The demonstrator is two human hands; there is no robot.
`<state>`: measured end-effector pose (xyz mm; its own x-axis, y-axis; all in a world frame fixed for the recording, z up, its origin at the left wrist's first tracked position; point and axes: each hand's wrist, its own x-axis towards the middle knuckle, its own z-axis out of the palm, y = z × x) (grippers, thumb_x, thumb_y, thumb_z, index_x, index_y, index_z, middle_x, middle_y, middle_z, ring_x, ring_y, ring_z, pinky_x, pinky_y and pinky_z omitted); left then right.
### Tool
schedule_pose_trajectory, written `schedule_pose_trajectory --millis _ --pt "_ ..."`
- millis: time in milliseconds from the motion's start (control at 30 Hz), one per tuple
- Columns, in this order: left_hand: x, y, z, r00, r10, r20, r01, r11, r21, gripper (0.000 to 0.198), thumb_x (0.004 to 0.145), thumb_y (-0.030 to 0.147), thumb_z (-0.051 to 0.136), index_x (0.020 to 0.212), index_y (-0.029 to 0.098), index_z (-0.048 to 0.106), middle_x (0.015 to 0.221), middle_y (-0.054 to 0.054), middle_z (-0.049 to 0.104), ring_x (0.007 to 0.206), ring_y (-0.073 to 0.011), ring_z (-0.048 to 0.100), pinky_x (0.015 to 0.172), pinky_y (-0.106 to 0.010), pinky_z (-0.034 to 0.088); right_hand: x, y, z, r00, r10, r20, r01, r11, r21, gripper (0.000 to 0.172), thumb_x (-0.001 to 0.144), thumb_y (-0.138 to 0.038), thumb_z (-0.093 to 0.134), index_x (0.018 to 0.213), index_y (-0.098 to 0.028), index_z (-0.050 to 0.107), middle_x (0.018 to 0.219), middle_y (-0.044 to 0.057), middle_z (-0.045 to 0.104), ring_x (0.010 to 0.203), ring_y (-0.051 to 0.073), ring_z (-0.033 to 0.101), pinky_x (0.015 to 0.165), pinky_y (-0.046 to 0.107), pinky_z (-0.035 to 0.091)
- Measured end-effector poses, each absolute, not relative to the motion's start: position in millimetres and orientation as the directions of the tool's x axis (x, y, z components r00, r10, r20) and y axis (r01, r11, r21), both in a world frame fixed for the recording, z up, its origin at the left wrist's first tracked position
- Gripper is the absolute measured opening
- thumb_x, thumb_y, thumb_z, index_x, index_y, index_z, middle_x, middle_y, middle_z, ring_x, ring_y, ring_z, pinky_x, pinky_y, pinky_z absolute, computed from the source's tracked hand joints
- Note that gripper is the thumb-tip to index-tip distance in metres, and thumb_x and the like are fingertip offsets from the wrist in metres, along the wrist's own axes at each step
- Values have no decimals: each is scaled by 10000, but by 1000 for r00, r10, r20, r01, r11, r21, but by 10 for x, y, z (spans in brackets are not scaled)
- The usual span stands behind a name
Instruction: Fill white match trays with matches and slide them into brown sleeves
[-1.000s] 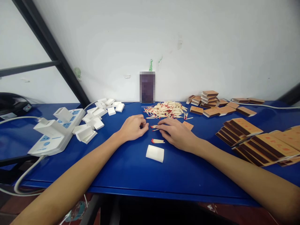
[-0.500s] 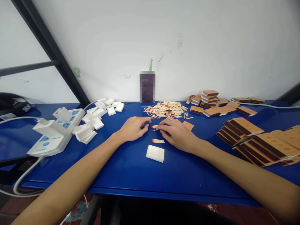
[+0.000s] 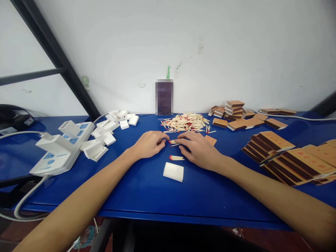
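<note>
My left hand (image 3: 149,143) and my right hand (image 3: 197,148) rest on the blue table (image 3: 147,189), fingertips meeting at a small bunch of red-tipped matches (image 3: 173,142). Both hands have curled fingers pinching at these matches. A second small bundle of matches (image 3: 176,158) lies just below, beside my right hand. A white inner matchbox tray (image 3: 173,172) sits upside down in front of the hands. A big loose pile of matches (image 3: 185,123) lies behind the hands. One brown matchbox sleeve (image 3: 210,140) lies by my right hand.
White inner trays (image 3: 110,126) are heaped at the back left, next to a white power strip (image 3: 61,147) with plugs and cables. Brown matchbox sleeves (image 3: 236,113) are stacked at the back right, with larger bundles (image 3: 291,157) at the right edge. A blurred dark object (image 3: 164,97) stands at the wall.
The hands have crept slightly closer together around the small bunch of matches. Everything else has stayed in place.
</note>
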<state>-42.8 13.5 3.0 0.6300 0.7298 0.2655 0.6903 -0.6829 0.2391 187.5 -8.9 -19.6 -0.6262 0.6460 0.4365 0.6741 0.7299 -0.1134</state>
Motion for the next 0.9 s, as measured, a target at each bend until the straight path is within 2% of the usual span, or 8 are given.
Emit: schedule_pose_trajectory --millis 333,900 --pt "-436 142 17 661 693 288 654 -720 232 264 897 176 469 1044 180 689 794 -19 618 684 -142 565 665 -267 435 1873 -97 -174 -671 595 442 655 756 -24 312 932 -152 484 1176 -179 678 1129 116 655 1029 271 582 850 414 437" --pt "-440 154 7 663 697 271 660 -716 228 267 914 172 464 1053 179 692 817 -26 616 711 -145 564 663 -260 426 1858 -92 -198 -624 642 445 688 722 -78 307 923 -173 498 1172 -159 677 1110 109 663 1035 269 594 896 428 454"
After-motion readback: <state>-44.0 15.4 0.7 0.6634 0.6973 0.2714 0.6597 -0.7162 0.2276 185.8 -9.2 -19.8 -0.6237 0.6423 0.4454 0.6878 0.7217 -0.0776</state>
